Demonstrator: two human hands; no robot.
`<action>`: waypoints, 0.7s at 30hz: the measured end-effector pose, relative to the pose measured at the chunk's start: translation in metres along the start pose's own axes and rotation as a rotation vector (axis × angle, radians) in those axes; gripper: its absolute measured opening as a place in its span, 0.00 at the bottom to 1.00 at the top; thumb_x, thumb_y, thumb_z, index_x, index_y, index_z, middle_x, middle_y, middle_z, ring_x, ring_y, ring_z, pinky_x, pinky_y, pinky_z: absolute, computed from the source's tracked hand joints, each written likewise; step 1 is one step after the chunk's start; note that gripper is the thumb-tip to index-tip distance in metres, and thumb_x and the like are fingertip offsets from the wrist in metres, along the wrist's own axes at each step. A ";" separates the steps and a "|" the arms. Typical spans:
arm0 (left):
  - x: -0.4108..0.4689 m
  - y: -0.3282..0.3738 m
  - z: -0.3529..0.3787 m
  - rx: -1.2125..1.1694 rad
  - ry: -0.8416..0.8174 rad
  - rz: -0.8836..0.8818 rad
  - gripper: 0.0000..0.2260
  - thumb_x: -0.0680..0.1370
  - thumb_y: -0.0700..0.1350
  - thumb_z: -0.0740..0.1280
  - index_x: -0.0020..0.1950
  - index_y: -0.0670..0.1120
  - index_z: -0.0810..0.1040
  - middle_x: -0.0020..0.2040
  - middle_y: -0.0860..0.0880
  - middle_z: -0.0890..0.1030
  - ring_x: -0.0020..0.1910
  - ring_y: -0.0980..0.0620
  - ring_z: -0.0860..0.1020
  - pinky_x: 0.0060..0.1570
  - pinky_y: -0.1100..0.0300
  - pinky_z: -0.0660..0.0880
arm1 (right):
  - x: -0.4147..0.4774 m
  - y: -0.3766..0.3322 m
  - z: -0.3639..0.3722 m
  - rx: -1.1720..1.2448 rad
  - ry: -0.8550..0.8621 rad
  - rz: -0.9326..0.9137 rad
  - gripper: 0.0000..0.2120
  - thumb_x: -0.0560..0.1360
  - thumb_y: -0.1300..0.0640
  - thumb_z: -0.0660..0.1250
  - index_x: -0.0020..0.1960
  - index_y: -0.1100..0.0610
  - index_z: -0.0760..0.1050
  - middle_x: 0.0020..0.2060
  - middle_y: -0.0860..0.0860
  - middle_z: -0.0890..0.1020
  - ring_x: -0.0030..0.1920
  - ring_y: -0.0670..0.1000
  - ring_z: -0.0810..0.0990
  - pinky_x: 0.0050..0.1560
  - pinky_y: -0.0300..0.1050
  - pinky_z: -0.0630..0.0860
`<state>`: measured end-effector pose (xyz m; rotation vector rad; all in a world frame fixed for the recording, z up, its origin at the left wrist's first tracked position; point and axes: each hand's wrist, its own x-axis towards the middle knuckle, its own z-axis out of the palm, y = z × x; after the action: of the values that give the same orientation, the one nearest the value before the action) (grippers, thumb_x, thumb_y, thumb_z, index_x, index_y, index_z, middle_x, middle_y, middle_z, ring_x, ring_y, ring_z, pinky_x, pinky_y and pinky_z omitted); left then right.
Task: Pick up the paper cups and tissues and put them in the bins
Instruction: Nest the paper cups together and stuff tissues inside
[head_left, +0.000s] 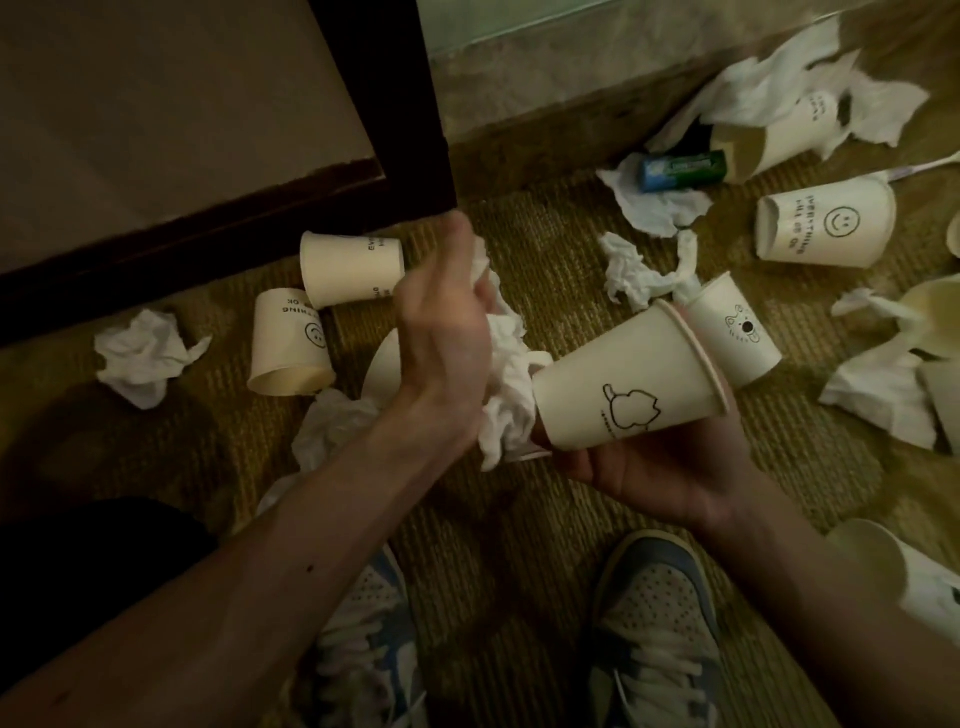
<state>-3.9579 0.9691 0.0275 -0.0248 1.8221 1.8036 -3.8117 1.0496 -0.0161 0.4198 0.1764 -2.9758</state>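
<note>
While bent over the floor, grips paper cup (623, 384) in right hand (660, 467) and tissue wad (506, 374) in left hand (447, 332), at centre; leaves loose cups (353, 270) and crumpled tissues (143, 356) strewn from 9 to 3 o'clock; shows no bin; judged barely begun.

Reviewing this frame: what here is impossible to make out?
Head view:
- left hand: fingers motion-blurred, so its grip on the tissue wad is unclear.
- right hand: fingers mostly hidden behind the held cup.
- lower-right cup: cut off by the frame edge.
- bins: outside the frame.
</note>
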 end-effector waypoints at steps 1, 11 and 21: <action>-0.001 -0.002 0.001 0.063 -0.044 0.065 0.15 0.83 0.51 0.61 0.39 0.47 0.76 0.33 0.56 0.69 0.33 0.58 0.68 0.34 0.60 0.72 | 0.002 -0.002 0.004 0.002 0.005 -0.021 0.42 0.76 0.29 0.45 0.60 0.62 0.79 0.61 0.60 0.79 0.59 0.59 0.78 0.55 0.49 0.75; -0.023 -0.037 -0.005 0.425 -0.360 0.286 0.13 0.81 0.48 0.55 0.58 0.53 0.78 0.56 0.54 0.78 0.56 0.59 0.76 0.53 0.61 0.74 | 0.008 -0.014 0.013 0.046 0.291 -0.216 0.36 0.74 0.27 0.53 0.56 0.59 0.77 0.52 0.60 0.80 0.47 0.58 0.82 0.43 0.47 0.79; -0.015 -0.030 -0.008 0.663 -0.173 0.507 0.13 0.83 0.50 0.57 0.43 0.47 0.74 0.40 0.54 0.73 0.40 0.58 0.74 0.39 0.65 0.70 | 0.012 -0.015 0.018 -0.009 0.348 -0.133 0.37 0.74 0.29 0.56 0.55 0.61 0.81 0.57 0.62 0.79 0.51 0.58 0.80 0.43 0.46 0.81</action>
<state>-3.9367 0.9533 0.0054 0.8806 2.3385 1.3351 -3.8306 1.0609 -0.0012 0.9595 0.2603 -3.0016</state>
